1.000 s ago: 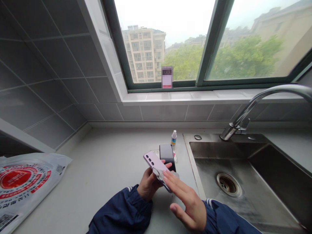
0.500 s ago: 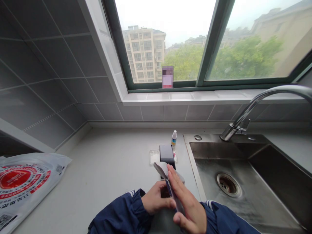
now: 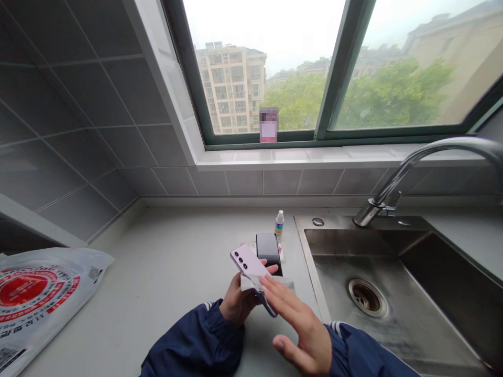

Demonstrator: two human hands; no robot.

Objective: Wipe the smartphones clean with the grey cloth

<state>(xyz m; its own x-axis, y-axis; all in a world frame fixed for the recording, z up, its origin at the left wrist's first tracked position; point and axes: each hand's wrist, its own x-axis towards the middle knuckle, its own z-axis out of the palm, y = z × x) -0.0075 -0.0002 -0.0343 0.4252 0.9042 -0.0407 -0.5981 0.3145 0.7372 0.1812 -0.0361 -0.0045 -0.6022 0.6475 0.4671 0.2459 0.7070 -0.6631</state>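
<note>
A pale lilac smartphone (image 3: pixel 250 261) is tilted over the counter, its back with three camera lenses facing up. My left hand (image 3: pixel 236 305) grips it from below and the left, with fingertips showing past its far edge. A light grey cloth (image 3: pixel 247 283) with a zigzag edge lies across the lower part of the phone's back. My right hand (image 3: pixel 301 320) is open, fingers stretched flat over the cloth and phone, thumb held apart. Just beyond stands a black, shiny box-like object (image 3: pixel 268 246); the hands and phone hide its lower part.
Behind the dark object stands a small white bottle (image 3: pixel 279 223) with a blue and yellow label. A clear plastic tray (image 3: pixel 251 244) is partly covered. To the right are a steel sink (image 3: pixel 393 283) and faucet (image 3: pixel 404 173). A printed plastic bag (image 3: pixel 51 298) lies left.
The phone has turned from nearly edge-on to back-up, exposing its lenses. The cloth has slid down from its top end, and my right hand's thumb has come away from the phone.
</note>
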